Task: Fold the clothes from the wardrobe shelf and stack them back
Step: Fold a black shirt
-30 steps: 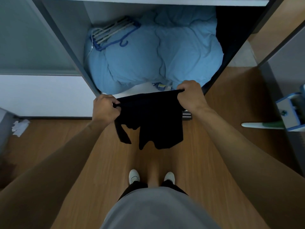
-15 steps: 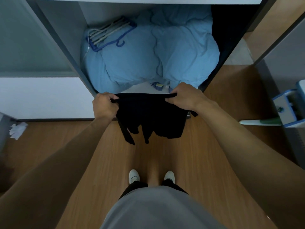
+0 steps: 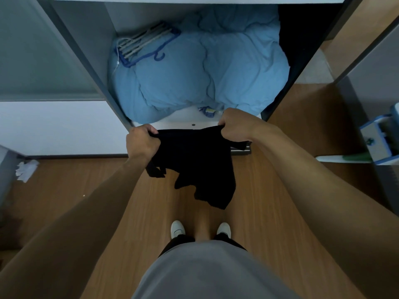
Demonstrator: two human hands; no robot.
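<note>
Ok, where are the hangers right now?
In the head view, the hangers lie upper left inside the wardrobe, on top of the blue duvet, against the left wall.

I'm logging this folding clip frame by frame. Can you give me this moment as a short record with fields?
setting: open wardrobe, wooden floor
held item: black garment, hanging unfolded in the air
left hand: closed on the garment's top left edge
right hand: closed on its top right edge
in wardrobe: blue duvet with hangers lying on it
on floor: crumpled white paper at left
</note>
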